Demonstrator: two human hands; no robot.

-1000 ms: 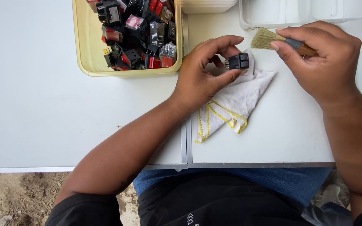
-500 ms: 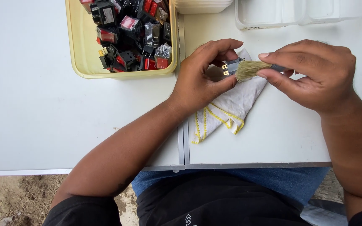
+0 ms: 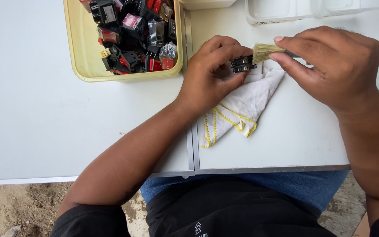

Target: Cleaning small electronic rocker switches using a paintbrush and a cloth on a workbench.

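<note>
My left hand (image 3: 211, 72) pinches a small black switch part (image 3: 242, 64) between thumb and fingers, just above a white cloth with yellow stitching (image 3: 242, 105). My right hand (image 3: 330, 66) grips a small brush whose pale bristles (image 3: 265, 52) touch the top of the switch part. Most of the brush handle is hidden inside my fist. Both hands hover over the white table (image 3: 44, 123).
A pale yellow tray (image 3: 82, 66) with several black and red switch parts stands at the back left. Clear plastic containers (image 3: 286, 11) sit along the back edge. A seam (image 3: 193, 145) divides the two table halves. Bare ground lies below the table's front edge.
The brush was lifted away to the right a second ago, then came down onto the switch part. Now its bristles rest on the part's top right. My left hand has held the part throughout.
</note>
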